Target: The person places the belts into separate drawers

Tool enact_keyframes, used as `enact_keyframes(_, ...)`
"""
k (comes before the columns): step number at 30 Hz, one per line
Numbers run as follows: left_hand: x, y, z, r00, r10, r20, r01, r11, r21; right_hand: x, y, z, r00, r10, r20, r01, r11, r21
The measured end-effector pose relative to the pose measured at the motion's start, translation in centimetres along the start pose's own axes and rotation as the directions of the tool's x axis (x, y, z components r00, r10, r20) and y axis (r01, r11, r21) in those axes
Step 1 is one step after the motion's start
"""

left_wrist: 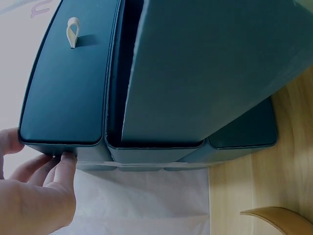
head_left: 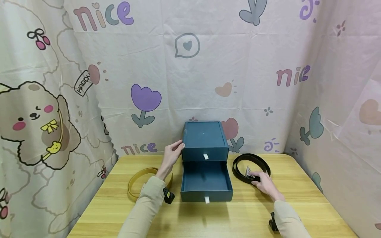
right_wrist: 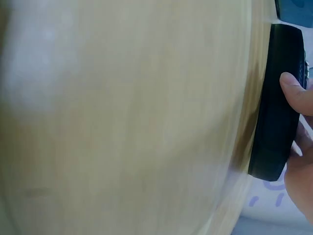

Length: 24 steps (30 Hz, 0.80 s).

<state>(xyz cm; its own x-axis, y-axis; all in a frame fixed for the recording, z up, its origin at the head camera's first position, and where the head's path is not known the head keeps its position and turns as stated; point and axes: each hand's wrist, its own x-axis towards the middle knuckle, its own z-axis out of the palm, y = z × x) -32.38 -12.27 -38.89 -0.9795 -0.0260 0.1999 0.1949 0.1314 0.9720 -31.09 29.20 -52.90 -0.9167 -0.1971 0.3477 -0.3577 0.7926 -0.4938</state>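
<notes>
A dark blue drawer box (head_left: 205,134) stands at the back middle of the table, its middle drawer (head_left: 205,196) pulled out with nothing visible inside. My left hand (head_left: 170,158) holds the box's upper left edge, thumb near the top and fingers against the side. To the right of the box is a coiled black belt (head_left: 236,170) with a silver buckle (head_left: 248,171). My right hand (head_left: 265,183) grips its near side, thumb (right_wrist: 291,81) on the outer face. Whether the belt touches the table cannot be told.
A tan belt (head_left: 130,185) lies coiled left of the box, partly behind my left forearm. Below the open drawer, a lower drawer (left_wrist: 244,122) is shut; the top drawer (left_wrist: 68,88) is shut too. Printed cloth (head_left: 190,82) hangs behind the wooden table (head_left: 208,221).
</notes>
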Motion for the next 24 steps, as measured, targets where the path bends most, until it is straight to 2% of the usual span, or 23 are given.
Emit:
enact_keyframes(6,0.00,0.02,0.01,1.000,-0.009,-0.005,0.009,1.000,-0.010,-0.09,0.00,-0.09,0.999,-0.028,0.024,0.028,1.000,0.003)
enact_keyframes(18,0.09,-0.07,0.06,1.000,-0.003,0.000,0.003,1.000,-0.012,-0.27,0.21,0.39,0.993,-0.115,-0.017,0.114,0.993,-0.042)
enact_keyframes(24,0.14,-0.10,0.03,1.000,0.002,0.004,-0.002,1.000,-0.013,-0.22,0.22,0.15,0.994,-0.109,-0.017,0.108,0.994,-0.024)
